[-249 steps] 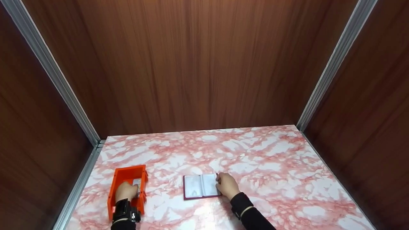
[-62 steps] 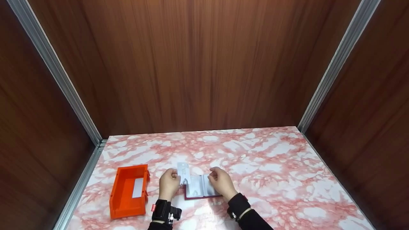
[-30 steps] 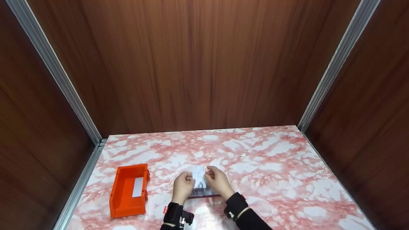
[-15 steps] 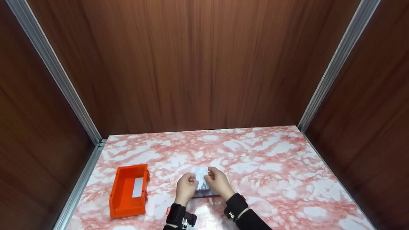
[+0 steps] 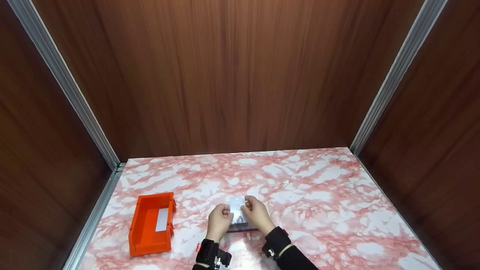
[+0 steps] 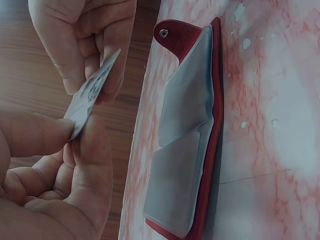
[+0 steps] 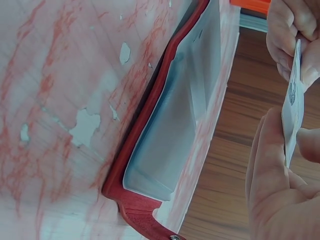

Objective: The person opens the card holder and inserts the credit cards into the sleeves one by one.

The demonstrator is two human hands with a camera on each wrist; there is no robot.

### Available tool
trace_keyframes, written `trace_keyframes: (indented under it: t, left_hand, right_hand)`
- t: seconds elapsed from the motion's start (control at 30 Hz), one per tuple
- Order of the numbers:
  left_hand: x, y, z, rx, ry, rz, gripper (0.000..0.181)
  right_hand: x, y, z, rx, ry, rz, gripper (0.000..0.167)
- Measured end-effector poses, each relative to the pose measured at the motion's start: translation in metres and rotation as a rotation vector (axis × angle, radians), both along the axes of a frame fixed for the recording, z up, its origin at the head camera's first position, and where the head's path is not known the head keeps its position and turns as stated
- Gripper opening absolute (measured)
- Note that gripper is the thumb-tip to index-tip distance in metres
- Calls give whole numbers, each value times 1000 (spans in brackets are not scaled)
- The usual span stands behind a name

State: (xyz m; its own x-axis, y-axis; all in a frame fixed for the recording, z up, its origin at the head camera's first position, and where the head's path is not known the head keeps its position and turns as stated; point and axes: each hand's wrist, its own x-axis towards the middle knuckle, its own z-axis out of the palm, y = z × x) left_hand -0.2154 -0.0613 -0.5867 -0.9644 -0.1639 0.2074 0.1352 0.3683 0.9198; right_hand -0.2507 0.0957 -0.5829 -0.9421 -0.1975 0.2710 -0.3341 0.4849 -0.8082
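A pale card (image 5: 236,208) with a small dark picture is held up between both hands. My left hand (image 5: 218,222) pinches its left edge between thumb and fingers, and my right hand (image 5: 258,215) pinches the right edge. Both wrist views show the card (image 6: 90,95) (image 7: 293,102) clear of the surface. Below it a red card holder (image 6: 212,150) (image 7: 145,120) lies spread open, its clear sleeves (image 6: 175,175) facing up and its snap strap (image 6: 177,37) sticking out. In the head view the hands and card hide most of the holder.
An orange bin (image 5: 149,245) stands on the left of the marbled table (image 5: 318,195), with a white rectangle (image 5: 161,220) at its right side. Brown wood-grain panels (image 5: 232,75) and metal corner posts (image 5: 397,75) enclose the table at the back and sides.
From the bin, my left hand has moved right with the card, over the holder. My right hand, earlier at the holder's right edge, now grips the card too. Over the last half second little has moved.
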Motion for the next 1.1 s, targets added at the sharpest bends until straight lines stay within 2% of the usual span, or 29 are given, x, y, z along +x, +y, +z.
trace_keyframes:
  t: [0.33,0.57,0.9,1.1]
  left_hand:
    - [-1,-2,-1,-13,-3,0,17]
    - [-3,-8,-3,20,-37,24,14]
    - [-7,-21,-10,-137,8,143,16]
    - [-10,-26,-14,-182,13,178,14]
  right_hand:
    - [-2,0,1,-58,-37,9,30]
    - [-5,1,0,-60,-54,-22,28]
    - [-12,8,-9,18,-34,-112,23]
    - [-13,9,-14,77,-22,-139,20]
